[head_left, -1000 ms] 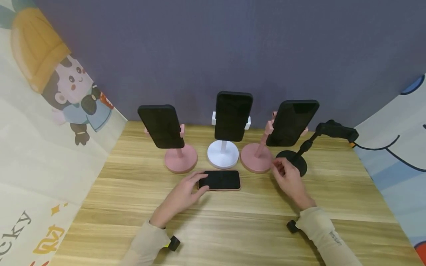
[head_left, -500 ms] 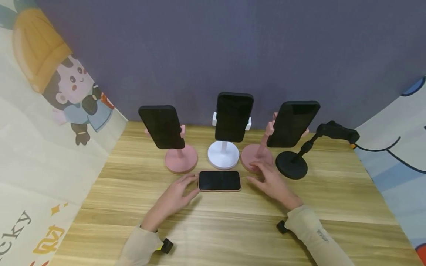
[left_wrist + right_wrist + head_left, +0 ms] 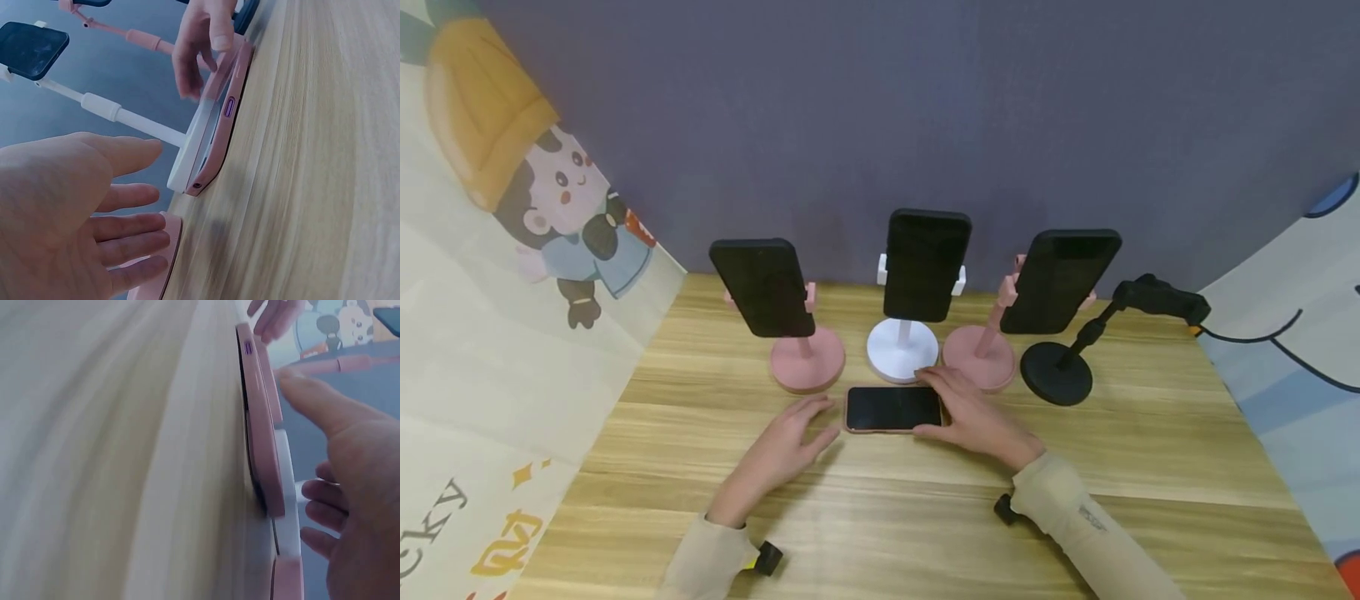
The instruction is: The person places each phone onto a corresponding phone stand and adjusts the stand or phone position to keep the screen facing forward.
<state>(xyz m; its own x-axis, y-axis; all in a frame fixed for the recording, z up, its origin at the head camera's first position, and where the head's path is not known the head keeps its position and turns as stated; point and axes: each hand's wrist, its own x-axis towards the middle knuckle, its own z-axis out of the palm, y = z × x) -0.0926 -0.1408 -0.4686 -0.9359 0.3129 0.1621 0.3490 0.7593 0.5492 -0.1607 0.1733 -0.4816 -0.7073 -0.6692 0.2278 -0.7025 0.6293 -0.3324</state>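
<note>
A phone with a black screen and pink case (image 3: 891,409) lies flat on the wooden table, its pink edge and port visible in both wrist views. My right hand (image 3: 976,421) is over its right end, thumb near the front edge and fingers towards the back edge. In the right wrist view the fingers are spread, and the thumb (image 3: 306,394) looks apart from the case; whether any fingertip touches it I cannot tell. My left hand (image 3: 781,448) hovers just off the phone's left end, fingers loosely extended, holding nothing.
Behind the phone stand a pink phone stand (image 3: 807,360), a white one (image 3: 895,350) and a second pink one (image 3: 970,354), each carrying a dark phone. A black stand (image 3: 1055,372) with a bare clamp is at right. A dark partition (image 3: 850,125) rises behind.
My right hand has moved left from beside the black stand to the lying phone's right end. My left hand has drawn back left, off the phone. The phone has stayed in place.
</note>
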